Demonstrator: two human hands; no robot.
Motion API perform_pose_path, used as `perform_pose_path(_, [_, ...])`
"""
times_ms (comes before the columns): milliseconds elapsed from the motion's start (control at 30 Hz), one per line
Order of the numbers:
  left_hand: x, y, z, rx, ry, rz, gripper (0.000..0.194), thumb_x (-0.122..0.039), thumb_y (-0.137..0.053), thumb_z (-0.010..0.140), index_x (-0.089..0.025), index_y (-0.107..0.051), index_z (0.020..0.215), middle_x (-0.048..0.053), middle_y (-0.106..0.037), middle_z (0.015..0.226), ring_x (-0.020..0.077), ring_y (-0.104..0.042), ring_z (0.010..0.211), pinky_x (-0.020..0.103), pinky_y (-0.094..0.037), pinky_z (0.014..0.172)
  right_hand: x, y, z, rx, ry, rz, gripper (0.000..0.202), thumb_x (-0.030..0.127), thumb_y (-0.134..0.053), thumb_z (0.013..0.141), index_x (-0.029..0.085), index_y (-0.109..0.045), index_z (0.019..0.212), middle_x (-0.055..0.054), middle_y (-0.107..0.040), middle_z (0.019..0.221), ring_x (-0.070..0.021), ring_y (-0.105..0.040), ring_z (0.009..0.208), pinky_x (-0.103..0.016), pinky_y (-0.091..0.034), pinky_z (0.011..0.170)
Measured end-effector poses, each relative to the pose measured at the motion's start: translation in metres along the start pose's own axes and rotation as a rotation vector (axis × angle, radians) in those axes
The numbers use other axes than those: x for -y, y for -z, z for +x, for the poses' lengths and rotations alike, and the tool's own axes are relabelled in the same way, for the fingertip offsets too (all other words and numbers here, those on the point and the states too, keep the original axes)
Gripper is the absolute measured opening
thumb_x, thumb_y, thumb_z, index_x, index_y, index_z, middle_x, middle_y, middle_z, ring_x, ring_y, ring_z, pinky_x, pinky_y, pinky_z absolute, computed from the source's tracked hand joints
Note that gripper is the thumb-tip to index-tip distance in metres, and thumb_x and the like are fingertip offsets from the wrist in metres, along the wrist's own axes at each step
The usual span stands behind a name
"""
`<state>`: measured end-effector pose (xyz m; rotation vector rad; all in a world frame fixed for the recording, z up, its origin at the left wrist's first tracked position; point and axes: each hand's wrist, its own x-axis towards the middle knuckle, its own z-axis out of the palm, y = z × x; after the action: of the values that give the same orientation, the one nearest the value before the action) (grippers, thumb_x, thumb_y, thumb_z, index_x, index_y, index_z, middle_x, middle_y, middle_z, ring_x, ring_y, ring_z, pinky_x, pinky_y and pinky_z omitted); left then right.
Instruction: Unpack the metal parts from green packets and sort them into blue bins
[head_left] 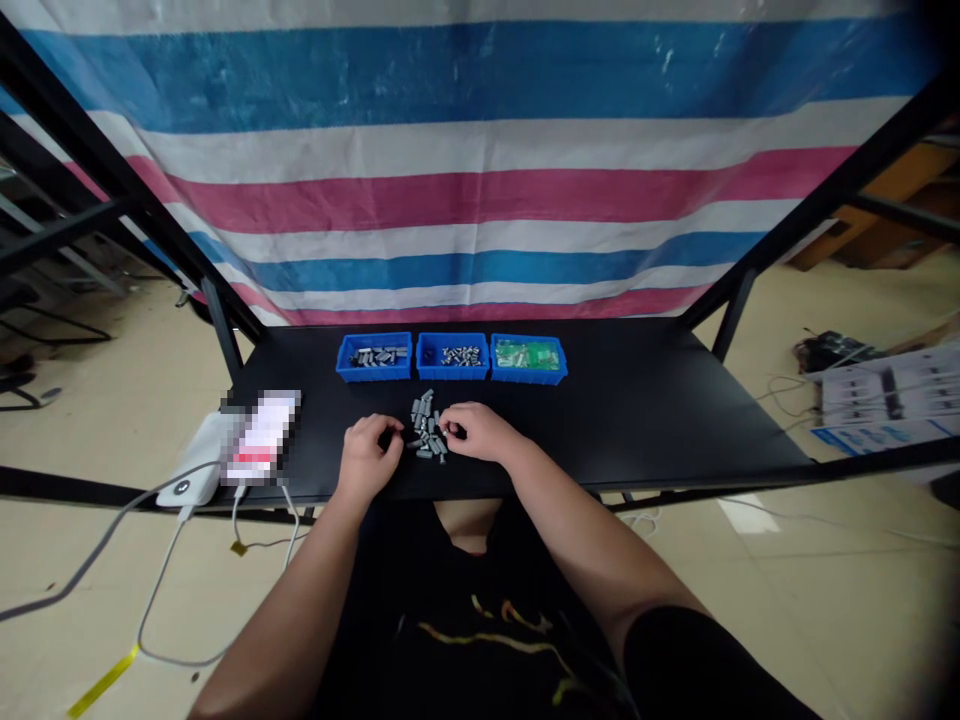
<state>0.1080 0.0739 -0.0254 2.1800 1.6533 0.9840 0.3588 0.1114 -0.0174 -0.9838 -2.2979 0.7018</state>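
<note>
A loose pile of small grey cylindrical parts [429,425], with shiny metal bits among them, lies on the black table between my hands. Just left of the pile is my left hand [367,452], its fingers curled in toward the thumb; anything in them is too small to make out. My right hand [478,433] is at the pile's right edge with thumb and fingers pinched together. What that pinch holds, if anything, cannot be made out. Behind the pile, the left blue bin [375,374] contains more grey cylinders, and the middle blue bin [452,373] small shiny metal pieces.
The right blue bin [529,376] contains green pieces in clear wrapping. At the table's left end lie a phone [262,437] and a white power bank [196,462] with cables hanging off the edge. A striped sheet [480,200] hangs behind the black table [637,420].
</note>
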Motion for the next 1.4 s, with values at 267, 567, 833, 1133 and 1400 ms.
perform_pose_path(267, [0.001,-0.001,-0.001,-0.020,0.012,-0.020,0.013,-0.022,-0.057,0.087,-0.025,-0.069,0.091,0.003,-0.074,0.094,0.0227,-0.068,0.092,0.038,-0.051,0.089,-0.008,-0.006,0.015,-0.528,-0.263,0.254,0.015,0.030,-0.063,0.089,0.024,-0.057,0.102,-0.003,-0.073,0.094,-0.0147,-0.067,0.073,-0.026,-0.050,0.069])
perform_pose_path(567, [0.000,-0.001,0.001,0.004,0.007,-0.021,0.012,-0.021,-0.059,0.087,-0.025,-0.070,0.090,0.002,-0.074,0.092,0.0219,-0.068,0.091,0.037,-0.050,0.088,-0.007,-0.007,0.000,-0.270,-0.221,-0.025,0.016,0.020,-0.064,0.082,0.022,-0.052,0.071,0.004,-0.055,0.065,-0.0123,-0.048,0.059,-0.025,-0.033,0.058])
perform_pose_path(833, [0.001,-0.001,0.000,0.005,-0.007,-0.030,0.012,-0.020,-0.059,0.087,-0.024,-0.070,0.090,0.001,-0.073,0.091,0.0207,-0.066,0.088,0.035,-0.049,0.086,0.005,-0.004,0.000,-0.023,-0.017,-0.108,0.026,0.019,-0.067,0.088,0.030,-0.075,0.110,-0.001,-0.068,0.102,-0.0161,-0.062,0.092,-0.025,-0.043,0.077])
perform_pose_path(1133, [0.001,-0.001,0.000,0.012,-0.003,-0.021,0.013,-0.019,-0.059,0.086,-0.025,-0.070,0.090,0.001,-0.073,0.091,0.0209,-0.066,0.087,0.036,-0.049,0.085,0.000,-0.011,0.003,-0.157,-0.146,-0.142,0.023,0.018,-0.069,0.088,0.023,-0.072,0.110,-0.001,-0.062,0.089,-0.0156,-0.060,0.082,-0.026,-0.045,0.075])
perform_pose_path(1400, [0.002,-0.003,0.000,0.009,-0.013,-0.024,0.013,-0.018,-0.059,0.086,-0.025,-0.069,0.089,0.001,-0.073,0.091,0.0210,-0.066,0.089,0.036,-0.049,0.086,-0.004,-0.008,0.003,-0.224,-0.209,-0.097,0.010,0.014,-0.072,0.082,0.018,-0.071,0.091,-0.004,-0.062,0.099,-0.0137,-0.060,0.079,-0.026,-0.048,0.076])
